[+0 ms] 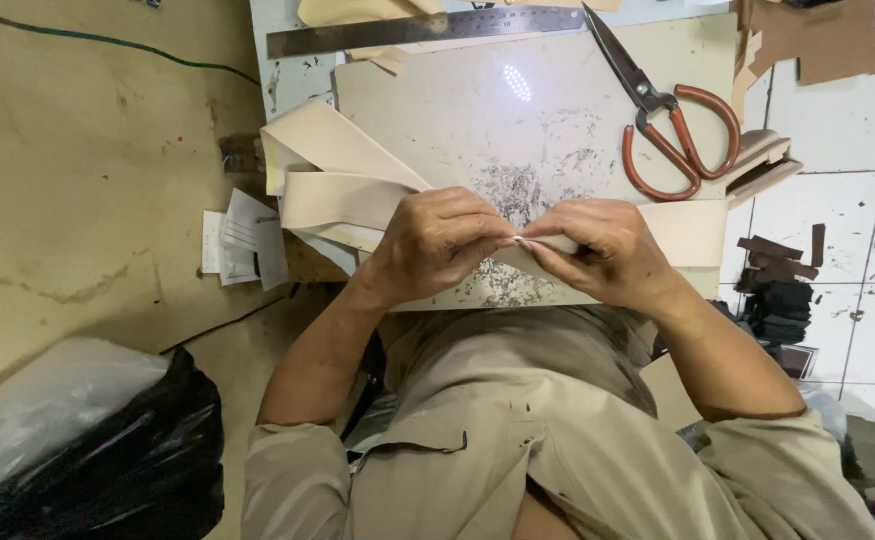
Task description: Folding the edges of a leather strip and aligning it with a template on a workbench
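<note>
Both hands pinch 1 cream strip over the front edge of a scuffed white board: the left hand and right hand meet at a fold, fingers closed on the strip. Beyond lie red-handled scissors and a steel ruler.

Two bare forearms reach forward from rolled-up tan sleeves, elbows spread wide and wrists angled inward so the hands meet at the centre. The left hand is curled, knuckles up, its thumb and fingertips pinched together and pointing toward the other hand. The right hand mirrors it, fingers bent and closed in a pinch, back of the hand facing up. The fingertips of both hands touch each other. Both wrists are slightly bent, and the forearms slope down toward the body.
</note>
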